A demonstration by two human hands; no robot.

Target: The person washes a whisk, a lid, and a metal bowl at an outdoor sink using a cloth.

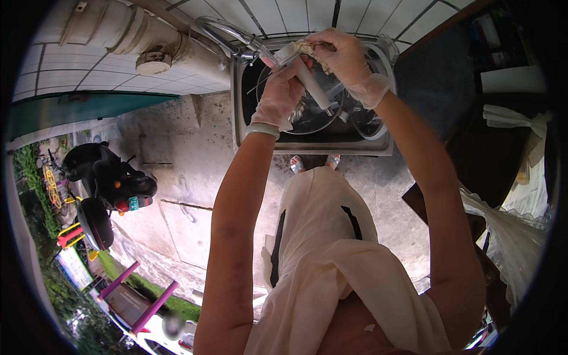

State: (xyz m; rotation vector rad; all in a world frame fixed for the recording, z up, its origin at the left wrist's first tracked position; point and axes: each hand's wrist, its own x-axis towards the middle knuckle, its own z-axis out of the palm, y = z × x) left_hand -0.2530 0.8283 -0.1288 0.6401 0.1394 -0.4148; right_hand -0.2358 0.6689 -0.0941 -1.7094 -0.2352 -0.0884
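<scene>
Over the sink (387, 147), my left hand (280, 91), in a clear plastic glove with a pale bangle at the wrist, grips a white appliance part (316, 91). Its cylindrical shaft slants down to the right and ends in a metal tip; its wider end is partly covered by my fingers. My right hand (348, 55), gloved too, pinches a crumpled yellowish scrubber or cloth (320, 60) close against that wider end. Below lies a large clear round bowl (306, 126), with pieces in it that are hard to make out. A white-rimmed clear container (377, 133) sits at the sink's right.
A chrome faucet (230, 31) arches over the sink's back left corner, near a thick pipe (177, 44). White tiles (293, 15) stand behind. A dark table or cabinet (470, 133) is at the right. An electric scooter (111, 177) is parked to the left.
</scene>
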